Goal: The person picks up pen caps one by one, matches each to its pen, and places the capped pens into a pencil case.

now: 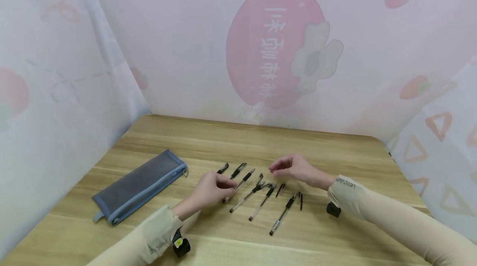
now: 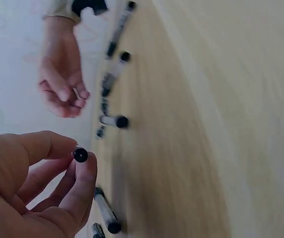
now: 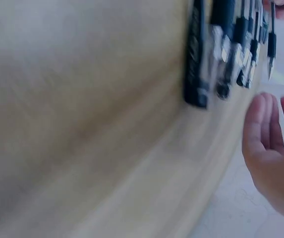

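My left hand (image 1: pixel 209 190) pinches an uncapped black gel pen (image 1: pixel 246 177) between thumb and fingers; its tip points up and away, toward the right. The left wrist view shows the round black end of this pen (image 2: pixel 80 155) at the fingertips. My right hand (image 1: pixel 296 170) hovers right of it, fingers loosely bent, with nothing visible in them; the right wrist view shows the same hand (image 3: pixel 270 139) apart from the pens. Uncapped gel pens lie between and below the hands: one pen (image 1: pixel 242 202), another (image 1: pixel 261 204) and a third (image 1: pixel 282 215).
Loose black caps lie near the tips, among them one cap (image 1: pixel 280 190) and another cap (image 1: pixel 301 201). Two more pens, one pen (image 1: pixel 222 168) and another (image 1: pixel 238 170), lie beyond my left hand. At left rests a grey-blue zip pencil case (image 1: pixel 138 183) on the wooden table (image 1: pixel 328 241).
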The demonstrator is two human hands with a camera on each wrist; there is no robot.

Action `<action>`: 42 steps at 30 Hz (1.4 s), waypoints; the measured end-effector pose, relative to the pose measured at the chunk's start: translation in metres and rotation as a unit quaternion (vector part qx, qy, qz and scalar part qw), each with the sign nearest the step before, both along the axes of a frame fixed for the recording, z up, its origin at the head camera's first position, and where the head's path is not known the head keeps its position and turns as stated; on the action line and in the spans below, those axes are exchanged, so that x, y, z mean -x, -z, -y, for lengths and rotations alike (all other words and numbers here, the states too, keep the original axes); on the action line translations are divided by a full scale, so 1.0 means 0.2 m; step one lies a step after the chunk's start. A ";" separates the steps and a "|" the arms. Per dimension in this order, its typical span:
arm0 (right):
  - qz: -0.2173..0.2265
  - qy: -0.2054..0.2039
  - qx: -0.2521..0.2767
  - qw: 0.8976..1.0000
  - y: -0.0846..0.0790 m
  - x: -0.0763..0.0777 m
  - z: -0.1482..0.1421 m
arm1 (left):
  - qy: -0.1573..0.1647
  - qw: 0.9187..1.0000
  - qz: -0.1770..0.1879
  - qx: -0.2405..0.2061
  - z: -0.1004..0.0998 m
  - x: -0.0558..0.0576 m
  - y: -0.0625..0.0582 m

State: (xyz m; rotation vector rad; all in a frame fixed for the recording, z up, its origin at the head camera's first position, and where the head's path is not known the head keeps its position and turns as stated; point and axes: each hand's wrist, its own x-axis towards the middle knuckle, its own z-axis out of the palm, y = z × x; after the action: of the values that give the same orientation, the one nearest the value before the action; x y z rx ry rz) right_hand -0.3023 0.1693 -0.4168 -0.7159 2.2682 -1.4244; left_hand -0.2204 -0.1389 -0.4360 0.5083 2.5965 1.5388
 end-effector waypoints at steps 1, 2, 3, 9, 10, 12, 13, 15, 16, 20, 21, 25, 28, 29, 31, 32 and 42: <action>0.001 -0.011 -0.003 1.000 -0.01 0.01 0.00 | -0.001 1.000 0.010 -0.009 0.01 -0.01 -0.01; 0.002 -0.019 -0.005 1.000 -0.01 0.03 0.01 | -0.004 1.000 0.022 -0.021 0.01 -0.02 -0.01; 0.000 -0.026 -0.009 1.000 -0.02 0.04 0.01 | -0.008 0.999 0.031 -0.030 0.01 -0.03 -0.02; -0.007 -0.063 -0.023 0.998 -0.04 0.15 0.00 | -0.034 0.991 0.071 -0.105 0.02 -0.09 -0.09; -0.005 -0.072 -0.025 0.997 -0.04 0.16 0.00 | -0.037 0.988 0.081 -0.123 0.02 -0.10 -0.10; -0.003 -0.090 -0.031 0.995 -0.02 0.18 0.00 | -0.044 0.981 0.104 -0.161 0.03 -0.13 -0.10; -0.001 -0.098 -0.031 0.995 -0.02 0.19 0.00 | -0.047 0.976 0.114 -0.180 0.03 -0.15 -0.11; -0.003 -0.112 -0.033 0.993 -0.01 0.21 0.01 | -0.055 0.967 0.128 -0.211 0.03 -0.17 -0.10; -0.006 -0.120 -0.032 0.992 -0.01 0.22 0.02 | -0.060 0.964 0.132 -0.222 0.03 -0.18 -0.10; -0.012 -0.134 -0.039 0.990 -0.01 0.23 0.03 | -0.061 0.961 0.131 -0.235 0.01 -0.22 -0.10; -0.016 -0.135 -0.043 0.990 -0.01 0.23 0.04 | -0.058 0.961 0.132 -0.235 0.01 -0.23 -0.10; -0.025 -0.139 -0.064 0.988 0.00 0.24 0.05 | -0.052 0.962 0.132 -0.235 -0.01 -0.24 -0.08; -0.030 -0.142 -0.072 0.987 0.02 0.24 0.07 | -0.049 0.961 0.136 -0.238 -0.01 -0.25 -0.08; -0.031 -0.143 -0.073 0.987 0.02 0.24 0.07 | -0.047 0.960 0.137 -0.238 -0.01 -0.25 -0.07; -0.033 -0.147 -0.073 0.986 0.03 0.24 0.08 | -0.043 0.959 0.142 -0.240 0.00 -0.26 -0.07; -0.034 -0.150 -0.073 0.985 0.03 0.24 0.08 | -0.042 0.959 0.145 -0.241 0.00 -0.27 -0.07; -0.075 -0.183 -0.095 0.976 0.04 0.25 0.13 | -0.038 0.958 0.148 -0.242 0.01 -0.29 -0.08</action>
State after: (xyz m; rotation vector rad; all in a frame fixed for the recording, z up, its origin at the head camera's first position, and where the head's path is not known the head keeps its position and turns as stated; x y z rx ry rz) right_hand -0.3515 0.1439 -0.4240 -1.1384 2.1942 -0.9982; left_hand -0.1622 -0.1400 -0.4205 0.1819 2.0355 2.1015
